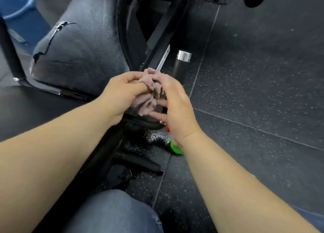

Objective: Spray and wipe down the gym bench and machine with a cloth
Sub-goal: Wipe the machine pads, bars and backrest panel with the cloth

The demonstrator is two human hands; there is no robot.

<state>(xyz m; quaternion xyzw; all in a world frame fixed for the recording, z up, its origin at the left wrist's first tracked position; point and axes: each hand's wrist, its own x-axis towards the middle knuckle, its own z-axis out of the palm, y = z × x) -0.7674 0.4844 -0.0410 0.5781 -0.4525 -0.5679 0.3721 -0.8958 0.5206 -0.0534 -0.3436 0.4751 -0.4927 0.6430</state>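
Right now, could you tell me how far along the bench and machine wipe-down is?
Spraying seems done: the bench pad glistens and a wet patch shines on the floor. In hand: the left hand and right hand both grip the bunched cloth above the frame. Left: wiping the pad and frame; I cannot tell how much is already wiped.
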